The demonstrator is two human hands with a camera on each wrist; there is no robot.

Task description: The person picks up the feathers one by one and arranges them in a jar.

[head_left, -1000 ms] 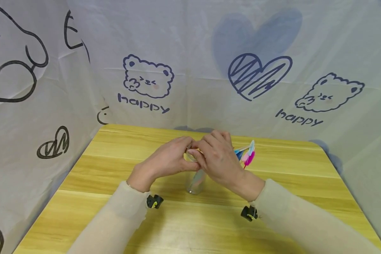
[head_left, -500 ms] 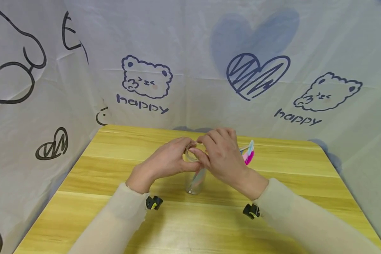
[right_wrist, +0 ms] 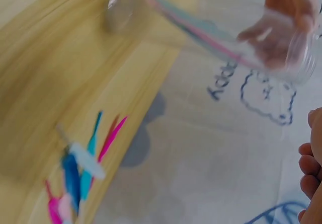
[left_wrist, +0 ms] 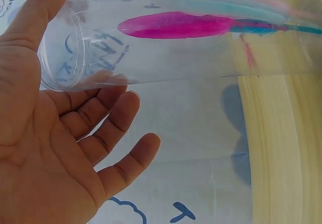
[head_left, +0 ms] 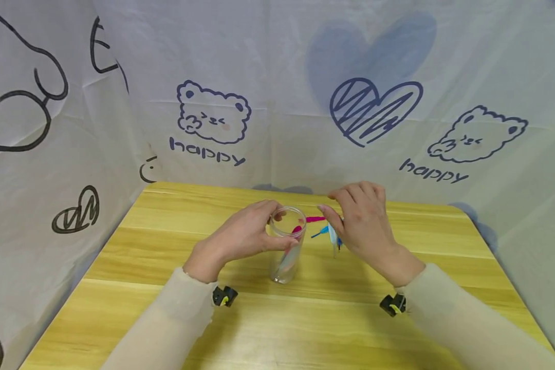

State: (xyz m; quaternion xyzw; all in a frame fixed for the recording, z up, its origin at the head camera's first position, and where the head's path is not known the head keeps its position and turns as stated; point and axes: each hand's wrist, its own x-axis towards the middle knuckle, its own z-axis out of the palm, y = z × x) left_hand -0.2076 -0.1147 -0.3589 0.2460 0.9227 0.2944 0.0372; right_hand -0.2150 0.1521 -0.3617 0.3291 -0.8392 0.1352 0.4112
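A clear plastic jar [head_left: 282, 272] stands upright on the table, open at the top. My left hand [head_left: 240, 231] grips it just below the rim, thumb on the near side and fingers behind. Inside lean several feathers; a magenta feather [left_wrist: 176, 25] and a light blue feather [left_wrist: 221, 5] show through the wall in the left wrist view. To the right of the jar, my right hand [head_left: 367, 231] is above a loose pile of feathers, thumb apart from the loosely bent fingers, nothing seen between them. It partly covers the pile in the head view.
The loose feathers include a dark blue feather [right_wrist: 72, 178], a white feather [right_wrist: 86, 159] and a magenta feather [right_wrist: 113, 138] on the wooden table [head_left: 277, 329]. A printed white cloth [head_left: 287, 103] hangs close behind the table's back edge.
My right hand has left the jar's mouth and moved right, over the loose feathers. The rim and a magenta feather inside now show. My left hand keeps its grip on the jar.
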